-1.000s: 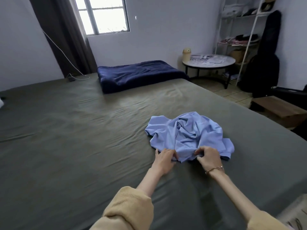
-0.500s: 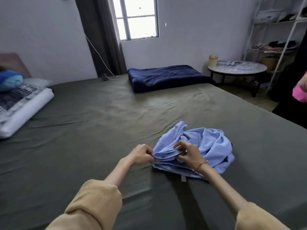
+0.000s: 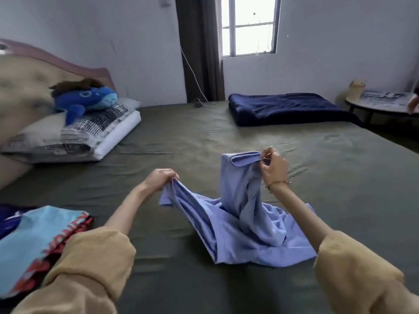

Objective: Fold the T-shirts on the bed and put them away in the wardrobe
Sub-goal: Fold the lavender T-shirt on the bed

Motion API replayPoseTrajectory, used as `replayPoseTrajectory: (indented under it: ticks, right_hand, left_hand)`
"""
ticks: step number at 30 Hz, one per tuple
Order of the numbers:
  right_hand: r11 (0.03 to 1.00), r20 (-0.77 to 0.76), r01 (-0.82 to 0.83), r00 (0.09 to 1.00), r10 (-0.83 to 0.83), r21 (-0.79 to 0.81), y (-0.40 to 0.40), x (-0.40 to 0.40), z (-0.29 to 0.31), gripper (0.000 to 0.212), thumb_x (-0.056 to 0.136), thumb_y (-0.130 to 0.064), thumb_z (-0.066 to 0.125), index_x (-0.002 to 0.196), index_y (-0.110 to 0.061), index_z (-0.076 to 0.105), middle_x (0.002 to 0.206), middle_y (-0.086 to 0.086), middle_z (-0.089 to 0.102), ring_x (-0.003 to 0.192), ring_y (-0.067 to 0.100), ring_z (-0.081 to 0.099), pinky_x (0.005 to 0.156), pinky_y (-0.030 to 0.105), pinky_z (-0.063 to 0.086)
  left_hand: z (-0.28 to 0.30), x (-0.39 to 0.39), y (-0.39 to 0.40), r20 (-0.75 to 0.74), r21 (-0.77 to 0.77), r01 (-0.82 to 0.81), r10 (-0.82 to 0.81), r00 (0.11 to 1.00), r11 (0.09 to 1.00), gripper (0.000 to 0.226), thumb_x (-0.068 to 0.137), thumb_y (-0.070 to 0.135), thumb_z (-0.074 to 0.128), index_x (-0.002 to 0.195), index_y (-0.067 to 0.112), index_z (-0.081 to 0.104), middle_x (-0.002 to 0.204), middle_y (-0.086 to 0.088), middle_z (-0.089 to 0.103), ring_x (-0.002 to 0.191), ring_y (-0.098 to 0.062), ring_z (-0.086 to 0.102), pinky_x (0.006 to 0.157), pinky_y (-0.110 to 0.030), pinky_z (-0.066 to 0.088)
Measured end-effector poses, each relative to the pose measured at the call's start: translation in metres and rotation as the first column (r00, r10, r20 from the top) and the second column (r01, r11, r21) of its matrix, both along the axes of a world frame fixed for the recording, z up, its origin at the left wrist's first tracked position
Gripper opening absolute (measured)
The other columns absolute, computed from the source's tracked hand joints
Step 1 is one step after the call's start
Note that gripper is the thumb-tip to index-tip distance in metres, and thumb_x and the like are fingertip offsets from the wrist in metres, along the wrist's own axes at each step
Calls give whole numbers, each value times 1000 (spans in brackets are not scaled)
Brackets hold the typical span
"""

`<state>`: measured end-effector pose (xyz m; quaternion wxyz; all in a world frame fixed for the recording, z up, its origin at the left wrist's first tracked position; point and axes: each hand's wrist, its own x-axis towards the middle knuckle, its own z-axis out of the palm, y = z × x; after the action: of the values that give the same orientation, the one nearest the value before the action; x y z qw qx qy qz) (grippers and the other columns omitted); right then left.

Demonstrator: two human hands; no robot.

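Olive-green sheet covers the whole bed (image 3: 204, 137), and near its front edge lies a pale blue T-shirt (image 3: 244, 232), partly lifted and still rumpled. The person's left hand (image 3: 162, 179) has its fingers curled round a bunched edge of the cloth, low over the sheet. The right hand (image 3: 273, 167) pinches another edge higher up, so a column of fabric hangs from it while the rest pools on the bed between the two forearms.

To my eye this is the opening-out step: finding the shoulders or hem before any fold is made. Next the shirt wants spreading flat, the two hands drawn apart and the twisted middle shaken loose.

At the near left edge sits a pile of bright clothes (image 3: 34, 241), turquoise and red, probably more to fold. Farther off are pillows (image 3: 74, 137) with a blue plush toy (image 3: 86, 98) on top, and a folded navy blanket (image 3: 288, 108) near the window (image 3: 249, 26). None of it crowds the shirt. No wardrobe is in sight.
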<state>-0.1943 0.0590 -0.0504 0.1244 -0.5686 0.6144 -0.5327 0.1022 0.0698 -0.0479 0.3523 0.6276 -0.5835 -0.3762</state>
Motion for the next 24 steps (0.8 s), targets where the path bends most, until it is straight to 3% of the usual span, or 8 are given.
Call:
replayPoseTrajectory:
  ticks: [3, 7, 10, 13, 15, 18, 20, 24]
  right_hand:
    - [904, -228, -90, 953, 200, 418, -4, -6, -35, 29, 86, -2, 55, 114, 7, 59, 123, 25, 56, 121, 32, 48, 93, 26, 30]
    - [728, -333, -158, 810, 482, 668, 22, 3, -71, 40, 86, -8, 57, 126, -6, 55, 125, 14, 53, 122, 27, 48, 90, 24, 34]
    - [732, -442, -207, 681, 584, 649, 36, 11, -82, 32, 83, -17, 62, 114, -14, 62, 95, -7, 51, 104, 19, 53, 75, 15, 37]
    - [880, -610, -258, 643, 464, 398, 42, 14, -88, 26, 72, -26, 64, 98, -24, 65, 97, -8, 54, 103, 19, 53, 86, 31, 38]
    - [823, -592, -396, 572, 568, 408, 47, 16, -89, 22, 73, -26, 66, 95, -22, 66, 88, -12, 54, 89, 15, 56, 81, 29, 41]
    - [562, -468, -428, 312, 827, 707, 56, 21, -93, 27, 75, -35, 72, 98, -23, 65, 84, -16, 56, 80, 7, 53, 77, 18, 35]
    - [580, -546, -366, 202, 813, 727, 56, 19, -99, 40, 71, -46, 73, 104, -26, 61, 96, -13, 60, 90, 8, 52, 85, 24, 30]
    - [640, -657, -313, 62, 752, 702, 59, 22, -108, 53, 68, -51, 72, 112, -25, 58, 112, -8, 55, 108, 11, 45, 95, 34, 24]
  left_hand:
    - [-48, 42, 0, 326, 77, -125, 93, 941, 989, 27, 84, -7, 49, 92, 4, 72, 84, -5, 71, 82, -12, 57, 66, -15, 43]
    - [-84, 43, 22, 277, 296, 5, -91, 957, 955, 26, 75, 1, 58, 95, 11, 69, 99, -7, 64, 95, -18, 54, 81, -23, 42]
    - [-98, 24, 30, 389, 287, 61, -174, 905, 956, 35, 78, 1, 58, 106, 19, 69, 105, 0, 63, 96, -14, 56, 78, -18, 40]
    - [-109, 10, 34, 594, 210, 46, -165, 787, 977, 29, 76, 16, 67, 102, 29, 67, 122, 0, 55, 117, -17, 46, 96, -29, 39]
    - [-109, -1, 38, 739, 113, 50, -117, 663, 992, 26, 76, 19, 66, 99, 31, 65, 115, 0, 51, 117, -17, 41, 98, -34, 35]
    - [-106, -21, 43, 538, 154, 231, -278, 796, 961, 19, 73, 9, 63, 77, 28, 62, 79, 8, 55, 82, -12, 56, 72, -25, 42]
    - [-102, -40, 52, 307, 297, 380, -465, 831, 876, 20, 74, 6, 68, 74, 24, 60, 66, 8, 55, 57, -4, 52, 57, -18, 42]
    - [-108, -70, 55, 295, 382, 481, -597, 746, 789, 29, 68, 26, 82, 84, 23, 59, 76, 11, 56, 69, -5, 52, 64, -18, 42]
